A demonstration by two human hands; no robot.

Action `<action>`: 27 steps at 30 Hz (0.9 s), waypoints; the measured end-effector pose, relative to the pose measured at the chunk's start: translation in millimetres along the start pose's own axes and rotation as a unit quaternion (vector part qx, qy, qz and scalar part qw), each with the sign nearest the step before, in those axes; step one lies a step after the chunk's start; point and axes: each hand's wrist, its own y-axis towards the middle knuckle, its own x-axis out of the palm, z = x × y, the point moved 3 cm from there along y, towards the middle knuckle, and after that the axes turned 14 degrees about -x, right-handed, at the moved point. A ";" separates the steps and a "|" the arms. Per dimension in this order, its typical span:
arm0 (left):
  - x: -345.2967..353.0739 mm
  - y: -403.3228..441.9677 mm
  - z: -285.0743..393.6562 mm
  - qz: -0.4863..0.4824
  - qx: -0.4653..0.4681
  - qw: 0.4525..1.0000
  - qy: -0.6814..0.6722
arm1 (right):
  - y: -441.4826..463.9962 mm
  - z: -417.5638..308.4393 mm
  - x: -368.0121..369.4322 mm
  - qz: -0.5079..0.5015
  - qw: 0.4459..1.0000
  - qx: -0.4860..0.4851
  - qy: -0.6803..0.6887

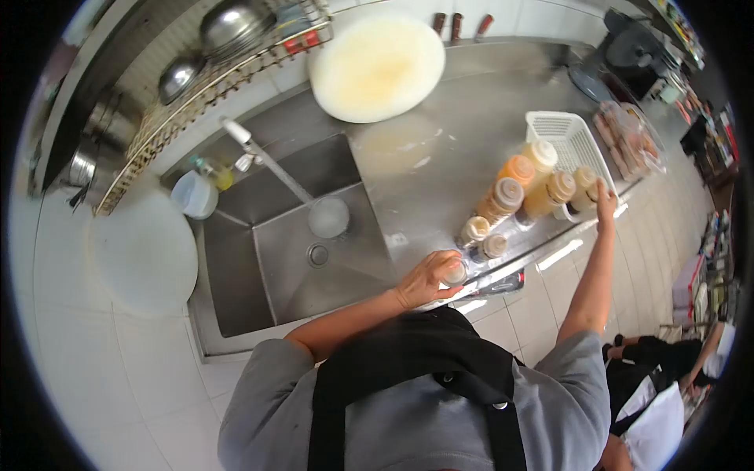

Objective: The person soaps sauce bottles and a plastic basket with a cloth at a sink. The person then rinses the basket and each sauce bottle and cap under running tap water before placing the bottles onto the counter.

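My left hand [430, 280] is closed round a small clear-topped bottle [454, 273] at the counter's front edge, right of the sink. At the front corner of the white basket [559, 129], my right hand [605, 200] grips a pale-capped bottle [586, 196] that stands in or against the basket; which of the two I cannot tell. Between my hands several squeeze bottles stand grouped, among them an orange-topped bottle [517, 169], a white-topped bottle [542, 155] and a yellowish bottle [550, 195]. Smaller bottles [475, 230] stand nearer my left hand.
Left lies a steel sink [294, 267] with a faucet [267, 161] and a bowl [328, 217]. A round white board [378, 67] leans at the back wall. Bagged food [628, 141] sits right of the basket. Another person [660, 392] is at the lower right.
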 end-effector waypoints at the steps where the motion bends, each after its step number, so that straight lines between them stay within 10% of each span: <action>1: -9.3 -3.4 -1.0 0.005 -0.051 0.999 -0.008 | 0.7 -2.8 -3.7 0.018 0.999 -0.013 -0.024; 11: -236.0 -24.7 -99.9 0.351 -0.247 0.903 -0.027 | -98.2 -190.7 -51.9 0.201 0.937 -0.284 -0.021; 19: -363.3 -16.0 -266.1 0.375 -0.261 0.871 0.181 | -198.3 -336.8 8.5 0.144 0.911 -0.385 0.039; 27: -399.7 -3.8 -250.9 0.336 -0.340 0.873 -0.092 | -264.6 -377.2 24.8 0.092 0.909 -0.406 0.022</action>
